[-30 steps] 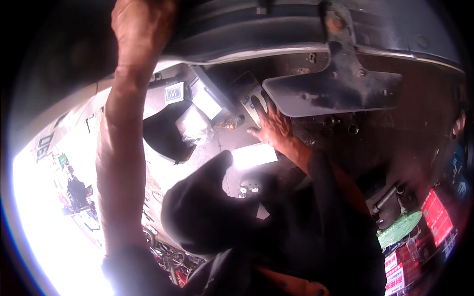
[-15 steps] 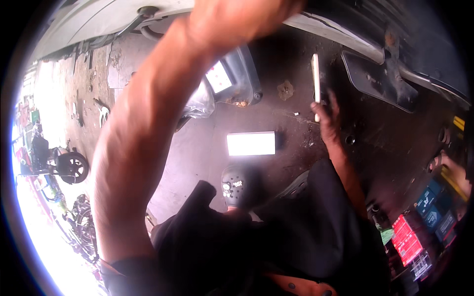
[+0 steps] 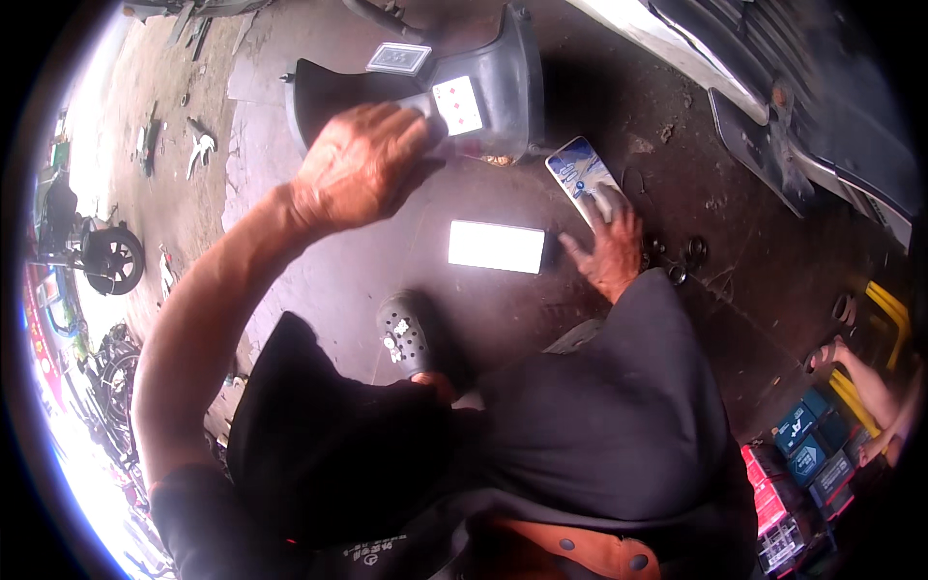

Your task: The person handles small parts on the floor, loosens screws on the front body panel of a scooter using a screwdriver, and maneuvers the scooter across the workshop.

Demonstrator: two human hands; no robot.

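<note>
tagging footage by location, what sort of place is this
Probably a vehicle repair workshop, perhaps for scooters or motorbikes: a black spoked wheel stands at the left, a dark moulded plastic panel lies on the grimy floor, and boxes are stacked at lower right.

We have a phone right of a block. Behind the block, a card lies on a panel.

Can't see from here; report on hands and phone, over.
Left hand by dark panel, grip unclear. Right hand spread over near end of phone. White block between hands.
</note>
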